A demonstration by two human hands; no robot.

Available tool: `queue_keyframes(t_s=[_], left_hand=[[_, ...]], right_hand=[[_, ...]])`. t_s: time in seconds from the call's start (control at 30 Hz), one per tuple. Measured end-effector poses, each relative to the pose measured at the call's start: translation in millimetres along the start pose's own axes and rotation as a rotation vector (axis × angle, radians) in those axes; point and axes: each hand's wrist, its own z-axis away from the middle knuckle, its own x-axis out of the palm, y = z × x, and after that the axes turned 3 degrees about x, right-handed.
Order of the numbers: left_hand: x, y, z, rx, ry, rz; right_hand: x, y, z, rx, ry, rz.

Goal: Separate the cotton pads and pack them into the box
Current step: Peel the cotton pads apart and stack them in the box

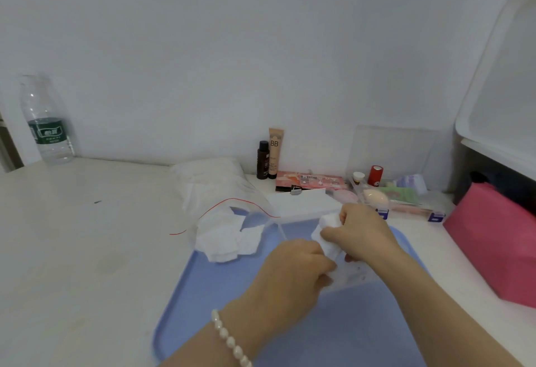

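Both hands meet over a clear plastic box (293, 223) that stands on a blue tray (220, 294). My right hand (362, 231) grips a small stack of white cotton pads (329, 231) from the right. My left hand (293, 271), with a pearl bracelet at the wrist, pinches the lower end of the same stack. A clear zip bag (214, 189) with a red seal line lies to the left, and loose white cotton pads (229, 240) spill from its mouth onto the tray's edge. The box's inside is mostly hidden by my hands.
A water bottle (46, 123) stands far left by the wall. Two cosmetic tubes (269, 158), a pink palette box (311, 181) and a clear organiser with small items (391, 189) line the back. A pink pouch (496, 239) and a white cabinet (499, 100) sit right.
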Motion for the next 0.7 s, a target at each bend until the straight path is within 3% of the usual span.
queue_keyframes(t_s=[0.07, 0.17, 0.27, 0.4, 0.7], left_hand=[[-8, 6, 0, -0.077, 0.013, 0.099], [-33, -3, -3, -0.431, 0.201, 0.137], [-43, -16, -2, -0.66, 0.099, 0.072], [-28, -13, -2, -0.703, -0.147, 0.179], [-25, -18, -4, -0.729, -0.125, 0.371]], right_hand=[[3, -3, 3, 0.001, -0.023, 0.042], [7, -4, 4, -0.009, -0.036, 0.099], [11, -5, 4, -0.011, -0.052, 0.086], [16, -14, 4, -0.03, -0.073, 0.058], [26, -33, 8, -0.082, -0.119, -0.042]])
